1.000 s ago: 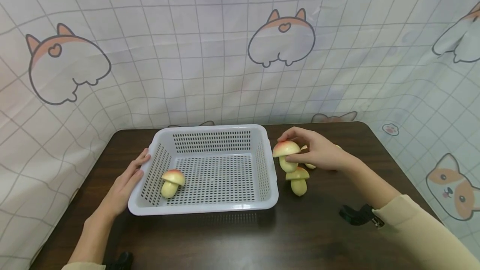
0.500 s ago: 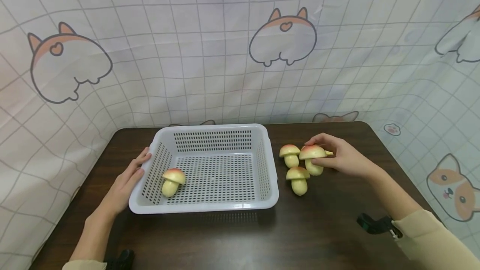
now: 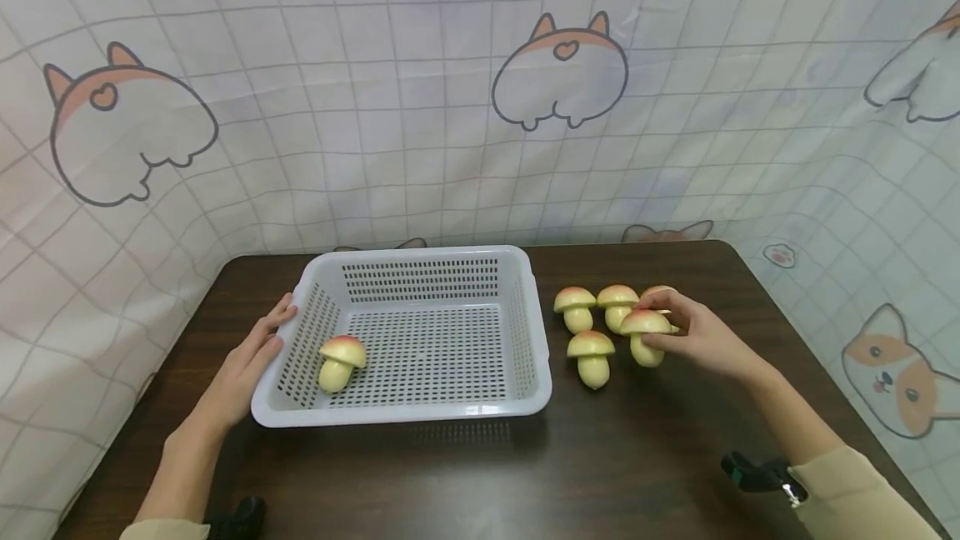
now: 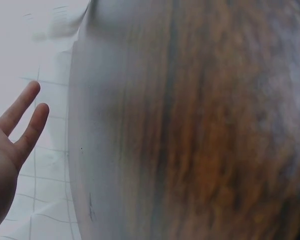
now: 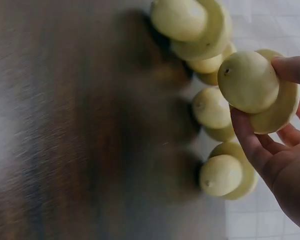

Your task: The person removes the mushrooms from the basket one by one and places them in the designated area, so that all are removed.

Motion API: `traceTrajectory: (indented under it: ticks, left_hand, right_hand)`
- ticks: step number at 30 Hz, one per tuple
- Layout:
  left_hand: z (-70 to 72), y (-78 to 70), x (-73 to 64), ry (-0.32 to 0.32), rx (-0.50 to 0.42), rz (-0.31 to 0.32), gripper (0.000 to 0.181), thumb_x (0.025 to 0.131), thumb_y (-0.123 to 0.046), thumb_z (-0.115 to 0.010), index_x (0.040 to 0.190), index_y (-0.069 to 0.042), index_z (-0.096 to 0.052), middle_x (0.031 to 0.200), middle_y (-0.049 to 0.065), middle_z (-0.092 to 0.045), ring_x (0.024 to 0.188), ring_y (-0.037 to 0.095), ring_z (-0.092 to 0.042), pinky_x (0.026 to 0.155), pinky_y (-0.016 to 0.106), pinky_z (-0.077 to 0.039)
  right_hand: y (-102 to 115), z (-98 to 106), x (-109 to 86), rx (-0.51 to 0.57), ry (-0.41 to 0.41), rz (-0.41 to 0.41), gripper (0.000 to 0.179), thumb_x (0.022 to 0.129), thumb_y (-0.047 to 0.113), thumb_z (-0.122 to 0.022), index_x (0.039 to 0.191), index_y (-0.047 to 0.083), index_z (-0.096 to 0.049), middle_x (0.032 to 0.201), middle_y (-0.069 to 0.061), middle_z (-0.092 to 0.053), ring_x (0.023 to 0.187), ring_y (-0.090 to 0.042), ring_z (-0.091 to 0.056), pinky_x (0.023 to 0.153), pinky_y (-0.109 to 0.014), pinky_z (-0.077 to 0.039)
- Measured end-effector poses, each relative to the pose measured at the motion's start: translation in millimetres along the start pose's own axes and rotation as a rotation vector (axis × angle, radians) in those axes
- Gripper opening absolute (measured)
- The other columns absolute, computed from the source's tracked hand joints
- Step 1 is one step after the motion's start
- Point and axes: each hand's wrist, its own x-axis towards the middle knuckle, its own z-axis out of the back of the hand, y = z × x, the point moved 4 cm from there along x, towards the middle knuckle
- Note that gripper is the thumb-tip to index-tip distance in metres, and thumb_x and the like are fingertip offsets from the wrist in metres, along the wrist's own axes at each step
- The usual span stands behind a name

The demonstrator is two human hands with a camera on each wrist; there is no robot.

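My right hand point(image 3: 697, 336) pinches a toy mushroom point(image 3: 647, 348) with a red-tinged cap and pale yellow stem. The right wrist view shows the stem end of this mushroom point(image 5: 247, 82) between thumb and fingers. Close about it are several similar ones: a mushroom point(image 3: 575, 309) near the basket, one point(image 3: 617, 307) to its right, one point(image 3: 592, 359) in front, and another partly hidden behind the hand. My left hand point(image 3: 243, 369) rests its extended fingers on the left side of a white perforated basket point(image 3: 405, 417). Inside the basket, at left, lies one mushroom point(image 3: 341, 363).
Everything stands on a dark wood table point(image 3: 480, 482). A white gridded cloth point(image 3: 420, 107) with dog drawings hangs behind the table and along both sides. In the left wrist view, the tabletop point(image 4: 215, 120) fills most of the picture.
My right hand has carried the held mushroom rightward from beside the basket, then slightly nearer to me, exposing the mushrooms behind it. The left hand and basket stay in place.
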Motion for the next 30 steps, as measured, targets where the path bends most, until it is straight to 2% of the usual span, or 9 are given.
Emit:
traceTrajectory:
  ticks: [6, 9, 14, 21, 25, 30]
  left_hand:
    - [1.7, 0.3, 0.6, -0.004, 0.001, -0.006, 0.045, 0.109, -0.010, -0.041, 0.154, -0.008, -0.043, 0.168, 0.008, -0.025, 0.146, -0.003, -0.024, 0.101, 0.010, -0.027]
    - [1.7, -0.8, 1.6, -0.005, -0.009, -0.020, 0.045, 0.109, -0.009, -0.041, 0.154, -0.007, -0.043, 0.168, 0.009, -0.025, 0.147, -0.001, -0.024, 0.102, 0.010, -0.026]
    - [0.1, -2.1, 1.6, 0.001, -0.015, -0.015, 0.045, 0.110, -0.010, -0.040, 0.155, -0.007, -0.042, 0.169, 0.008, -0.024, 0.148, 0.001, -0.023, 0.103, 0.010, -0.025]
    - [-2.0, -0.3, 0.4, 0.009, -0.006, 0.018, 0.046, 0.111, -0.014, -0.039, 0.157, -0.010, -0.040, 0.170, 0.004, -0.021, 0.150, 0.004, -0.020, 0.103, 0.010, -0.024]
    - [-2.1, 0.1, -0.3, 0.003, -0.002, 0.019, 0.045, 0.111, -0.015, -0.038, 0.156, -0.010, -0.041, 0.170, 0.005, -0.022, 0.149, 0.004, -0.021, 0.102, 0.010, -0.025]
    - [-1.7, 0.4, -0.8, -0.005, 0.000, 0.010, 0.045, 0.111, -0.014, -0.038, 0.155, -0.009, -0.042, 0.169, 0.005, -0.022, 0.149, 0.001, -0.021, 0.102, 0.010, -0.025]
  right_hand:
    - [-11.6, -6.9, -6.0, -0.039, -0.010, -0.005, 0.042, 0.094, 0.014, -0.078, 0.129, 0.003, -0.058, 0.128, -0.014, -0.057, 0.099, -0.017, -0.062, 0.076, -0.030, -0.051]
    - [-15.4, -10.0, -7.3, -0.040, 0.005, 0.016, 0.041, 0.094, 0.012, -0.077, 0.128, 0.002, -0.058, 0.125, -0.015, -0.060, 0.101, -0.017, -0.062, 0.077, -0.029, -0.050]
    - [-21.6, -13.8, -9.2, -0.084, 0.000, 0.005, 0.041, 0.093, 0.015, -0.079, 0.127, 0.004, -0.059, 0.122, -0.011, -0.063, 0.107, -0.015, -0.061, 0.080, -0.029, -0.050]
    - [-23.3, -15.6, -11.2, -0.168, -0.020, -0.001, 0.042, 0.093, 0.019, -0.079, 0.128, 0.006, -0.062, 0.123, -0.007, -0.065, 0.114, -0.027, -0.059, 0.086, -0.031, -0.047]
    - [-24.0, -14.3, -13.1, -0.180, -0.021, -0.022, 0.047, 0.093, 0.021, -0.079, 0.132, 0.004, -0.060, 0.127, -0.009, -0.064, 0.120, -0.032, -0.058, 0.089, -0.035, -0.047]
    - [-25.9, -9.9, -15.9, -0.189, -0.030, -0.070, 0.053, 0.093, 0.027, -0.079, 0.136, 0.004, -0.058, 0.134, -0.013, -0.061, 0.128, -0.038, -0.055, 0.094, -0.051, -0.044]
